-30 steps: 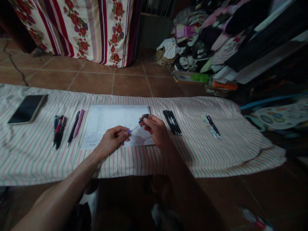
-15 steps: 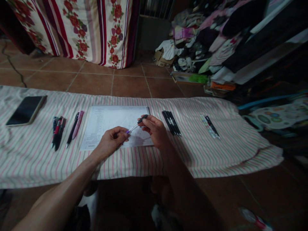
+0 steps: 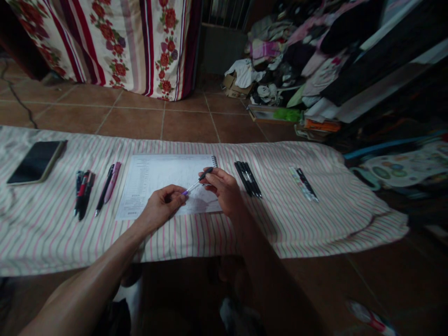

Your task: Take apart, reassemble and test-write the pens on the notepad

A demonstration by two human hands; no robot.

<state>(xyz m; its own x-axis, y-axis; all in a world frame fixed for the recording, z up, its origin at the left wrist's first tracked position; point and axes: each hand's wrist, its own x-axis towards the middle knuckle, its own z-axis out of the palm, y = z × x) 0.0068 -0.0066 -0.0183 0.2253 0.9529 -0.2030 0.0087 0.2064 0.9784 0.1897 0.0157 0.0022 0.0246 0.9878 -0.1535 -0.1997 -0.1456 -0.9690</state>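
Pen with a purple tip and a dark end sits between both hands, above a printed notebook page. Right hand is clenched, its thumb and forefinger pinching the dark end. Left hand is curled at the purple tip; whether its fingers grasp the pen or only sit just beside it, I cannot tell.

Of the pens in view, only this one is off the striped cloth. Left of the notebook lie a tight bunch of pens and a black pen beside a pink pen. To its right lie another bunch of black pens and a pen on a narrow card. A phone rests at the cloth's left end.

Overlap makes the pens in each bunch hard to count, and the print on the page is too small to read. Shadow darkens the right forearm, and whatever lies under the cloth is hidden.
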